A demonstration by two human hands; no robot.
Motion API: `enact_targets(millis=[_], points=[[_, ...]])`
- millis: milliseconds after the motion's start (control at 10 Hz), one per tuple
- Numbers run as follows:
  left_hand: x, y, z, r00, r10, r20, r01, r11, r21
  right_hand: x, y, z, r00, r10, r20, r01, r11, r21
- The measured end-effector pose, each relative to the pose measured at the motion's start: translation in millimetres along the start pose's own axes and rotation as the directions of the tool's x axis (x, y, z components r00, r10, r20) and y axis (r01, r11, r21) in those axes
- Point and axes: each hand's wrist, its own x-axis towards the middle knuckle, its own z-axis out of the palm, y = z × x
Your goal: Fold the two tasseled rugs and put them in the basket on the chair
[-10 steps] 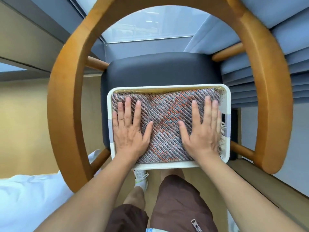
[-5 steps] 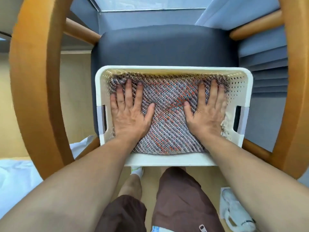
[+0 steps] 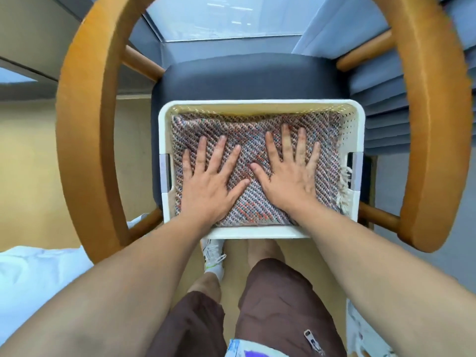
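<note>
A white perforated basket [image 3: 262, 104] stands on the dark seat of a wooden chair [image 3: 247, 76]. Inside it lies a folded woven rug [image 3: 247, 130] in grey, red and blue, with white tassels [image 3: 343, 186] bunched at its right edge. My left hand [image 3: 208, 181] lies flat on the rug's left half, fingers spread. My right hand [image 3: 288, 166] lies flat on its right half, fingers spread. Neither hand grips anything. Whether a second rug lies underneath is hidden.
The chair's curved wooden armrest [image 3: 85, 130] rings the seat on both sides and behind. White bedding [image 3: 33, 282] lies at the lower left. My legs in brown shorts and a white shoe [image 3: 212, 253] stand on the floor before the chair. Grey curtains [image 3: 386, 99] hang at the right.
Both hands have slid inward toward the middle of the rug and a little nearer to me. The camera has pulled back and up, showing more of the chair.
</note>
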Motion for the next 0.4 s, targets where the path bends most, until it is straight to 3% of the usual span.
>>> enact_targets(millis=[200, 300, 400], points=[[-3.1, -4.2, -25.2, 0.987, 0.037, 0.154, -0.034, 0.999, -0.025, -10.3, 4.0, -23.6, 0.997, -0.021, 0.075, 0.020, 1.000, 0.019], [-11.5, -12.7, -69.2, 0.964, 0.068, 0.257, -0.050, 0.996, -0.073, -26.5, 4.5, -60.1, 0.980, -0.002, 0.198, -0.008, 0.999, 0.047], [-26.1, -23.3, -115.2, 0.957, 0.110, 0.268, -0.046, 0.971, -0.236, -55.3, 0.1, -94.9, 0.973, 0.034, 0.228, -0.058, 0.993, 0.101]])
